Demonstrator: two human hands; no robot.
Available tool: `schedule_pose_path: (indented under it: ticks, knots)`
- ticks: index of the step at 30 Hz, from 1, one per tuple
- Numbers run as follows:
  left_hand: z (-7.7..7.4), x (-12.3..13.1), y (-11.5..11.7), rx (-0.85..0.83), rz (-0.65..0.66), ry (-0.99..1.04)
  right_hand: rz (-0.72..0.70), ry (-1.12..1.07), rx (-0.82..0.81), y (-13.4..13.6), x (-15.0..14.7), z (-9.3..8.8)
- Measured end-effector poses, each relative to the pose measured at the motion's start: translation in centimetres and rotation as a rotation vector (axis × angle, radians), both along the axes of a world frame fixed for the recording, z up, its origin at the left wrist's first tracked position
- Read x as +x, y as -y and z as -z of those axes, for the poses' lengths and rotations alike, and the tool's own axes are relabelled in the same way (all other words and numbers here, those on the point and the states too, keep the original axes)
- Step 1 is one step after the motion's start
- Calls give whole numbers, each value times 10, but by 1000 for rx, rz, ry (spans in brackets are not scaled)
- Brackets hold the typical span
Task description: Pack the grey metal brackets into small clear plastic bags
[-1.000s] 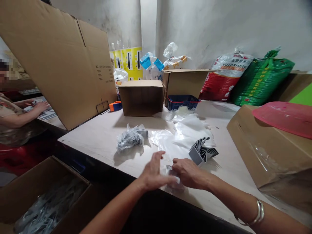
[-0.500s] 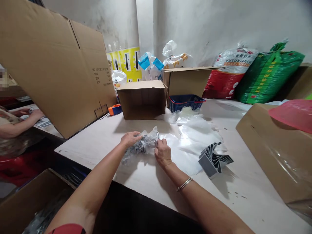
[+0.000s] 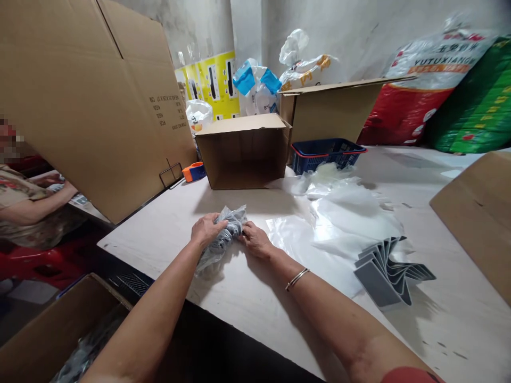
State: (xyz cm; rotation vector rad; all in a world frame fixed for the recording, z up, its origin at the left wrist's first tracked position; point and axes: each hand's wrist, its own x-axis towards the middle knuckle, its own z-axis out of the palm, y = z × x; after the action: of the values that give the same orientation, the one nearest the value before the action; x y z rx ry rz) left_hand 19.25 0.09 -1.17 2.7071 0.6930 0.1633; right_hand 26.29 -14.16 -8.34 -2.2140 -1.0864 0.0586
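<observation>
Both hands are on a clear plastic bag [image 3: 224,234] with dark grey items inside; what these items are I cannot make out. My left hand [image 3: 205,230] is closed over the bag's left side, thumb and fingers pressing the film. At the bag's right end, my right hand [image 3: 255,239] pinches the gathered plastic, its fingertips partly hidden. To the right lie flat clear plastic bags [image 3: 333,213] in a loose pile. Beyond them sits a nested stack of bent grey strips [image 3: 383,276], apart from both hands.
An open cardboard box [image 3: 243,159] lies on its side at the back of the white table [image 3: 159,213]. Beside it are a blue basket [image 3: 329,154] and an orange-and-blue tape dispenser [image 3: 194,172]. A large carton [image 3: 120,106] stands left, with a co-worker's arm [image 3: 35,207] beyond. Below left, another box [image 3: 59,319] holds bagged items.
My hands have drawn closer together, and the bag is turned and bunched more tightly between them. The view has shifted, so the stack and sacks appear farther right.
</observation>
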Motion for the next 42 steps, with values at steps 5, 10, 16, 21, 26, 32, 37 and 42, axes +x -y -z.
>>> schedule_pose_path:
  ticks: [5, 10, 16, 21, 26, 32, 37, 42]
  knots:
    - [1, 2, 1, -3, -20, -30, -1, 5, -7, 3, -4, 0]
    - [0, 5, -3, -88, 25, -36, 82, 3, 6, 4, -13, -1]
    - [-13, 1, -7, -170, 46, 134, 142, 16, 78, 5, -22, -2]
    - [-27, -32, -5, -156, 56, 408, 227, 117, 186, 2, -26, -1]
    - [5, -79, 0, -13, 8, 469, 208, 148, 187, 1, -28, -6]
    - [54, -97, -6, -20, 74, 530, 187, 168, 146, -1, -25, -8]
    - [57, -95, -13, -14, 104, 567, 160, 211, 176, -3, -25, -5]
    - [55, -96, -12, 17, 103, 547, 151, 184, 224, -7, -27, 3]
